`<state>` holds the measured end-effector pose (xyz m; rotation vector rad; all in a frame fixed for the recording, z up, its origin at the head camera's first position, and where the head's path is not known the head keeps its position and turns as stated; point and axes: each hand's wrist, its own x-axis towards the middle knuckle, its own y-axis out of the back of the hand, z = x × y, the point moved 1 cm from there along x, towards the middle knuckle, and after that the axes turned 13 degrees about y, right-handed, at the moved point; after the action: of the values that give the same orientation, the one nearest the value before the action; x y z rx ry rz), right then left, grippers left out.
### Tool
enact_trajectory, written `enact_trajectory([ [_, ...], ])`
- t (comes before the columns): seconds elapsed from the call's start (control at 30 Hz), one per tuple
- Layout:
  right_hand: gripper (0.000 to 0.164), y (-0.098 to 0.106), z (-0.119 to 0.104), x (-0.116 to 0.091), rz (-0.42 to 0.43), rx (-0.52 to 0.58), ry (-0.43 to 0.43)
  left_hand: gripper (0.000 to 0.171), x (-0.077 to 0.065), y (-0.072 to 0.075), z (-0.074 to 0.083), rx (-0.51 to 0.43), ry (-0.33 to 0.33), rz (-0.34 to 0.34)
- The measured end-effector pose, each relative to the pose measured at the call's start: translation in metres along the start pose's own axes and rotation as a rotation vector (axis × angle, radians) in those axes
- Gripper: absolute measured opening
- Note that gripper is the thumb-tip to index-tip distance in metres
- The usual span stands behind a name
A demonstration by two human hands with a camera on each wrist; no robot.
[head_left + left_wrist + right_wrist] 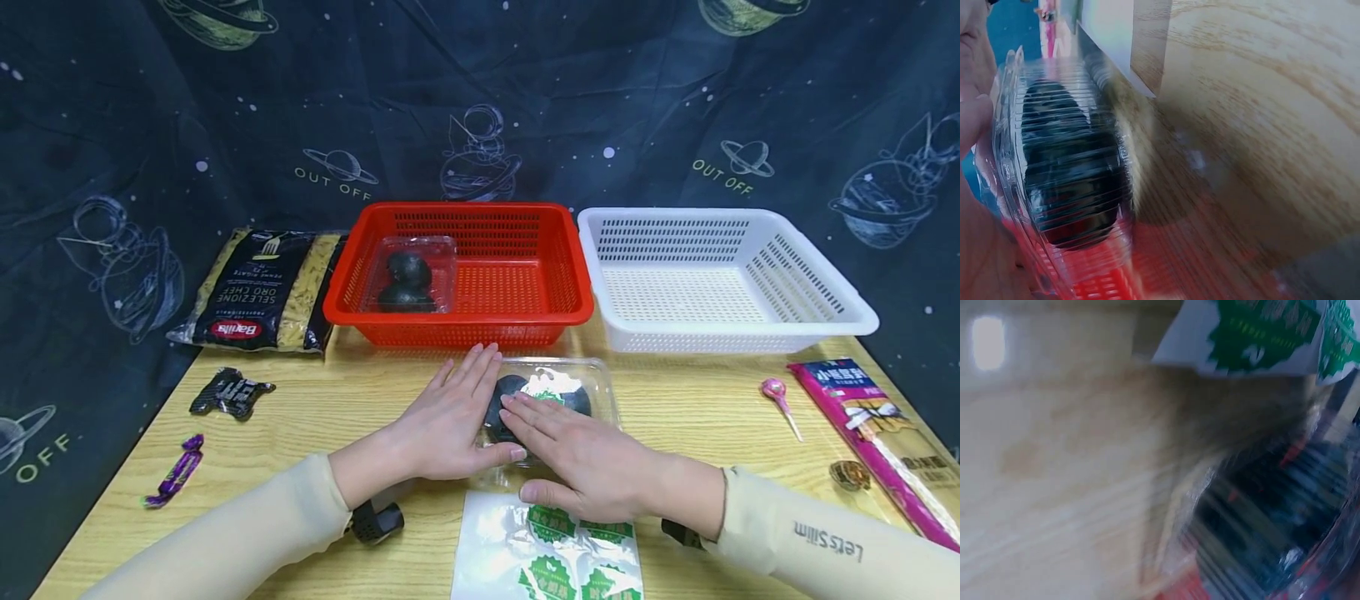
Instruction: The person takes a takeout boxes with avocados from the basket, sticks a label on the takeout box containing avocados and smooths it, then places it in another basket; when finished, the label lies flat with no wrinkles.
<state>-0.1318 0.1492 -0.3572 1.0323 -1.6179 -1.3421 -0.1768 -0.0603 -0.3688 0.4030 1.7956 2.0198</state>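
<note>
A clear plastic clamshell box sits on the table before the red basket, with dark, rounded fruit-like things inside. A green and white sticker shows on its lid, partly covered by fingers. My left hand lies along the box's left side, its fingers straight and pointing away from me. Across the lid extends my right hand, straight fingertips resting on top by the sticker. Close in front of the box is a white sheet of green round stickers.
Behind stand a red basket, holding another clear box of dark things, and a white basket. A pasta bag and wrapped candies are at left. At right lie a lollipop, a brown ball and a long pink packet.
</note>
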Motion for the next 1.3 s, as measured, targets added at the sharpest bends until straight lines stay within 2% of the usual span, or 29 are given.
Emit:
enact_trajectory([
  [0.13,0.072,0.001,0.004,0.002,0.012,-0.019,-0.021,0.109,0.0,0.0,0.0,0.001,-0.003,0.008],
  [0.33,0.074,0.003,0.01,0.002,-0.006,-0.035,-0.121,0.108,0.002,0.0,0.001,0.014,-0.014,0.026],
  [0.5,0.076,0.005,0.008,-0.006,-0.025,-0.059,-0.186,0.108,0.003,-0.001,0.002,0.024,-0.008,0.028],
  [0.83,0.081,0.005,-0.002,-0.019,-0.005,-0.102,-0.268,0.108,0.002,0.002,0.003,0.024,-0.004,0.025],
  [1.0,0.081,0.006,-0.003,-0.012,0.007,-0.044,-0.273,0.109,0.002,0.001,0.001,0.017,-0.003,0.013],
  [1.13,0.081,0.005,-0.002,-0.002,-0.017,0.003,-0.258,0.109,0.001,0.001,0.001,0.015,-0.006,0.015],
  [1.3,0.082,0.004,-0.003,0.01,-0.041,0.011,-0.222,0.107,0.001,0.001,0.001,0.011,-0.008,0.008],
])
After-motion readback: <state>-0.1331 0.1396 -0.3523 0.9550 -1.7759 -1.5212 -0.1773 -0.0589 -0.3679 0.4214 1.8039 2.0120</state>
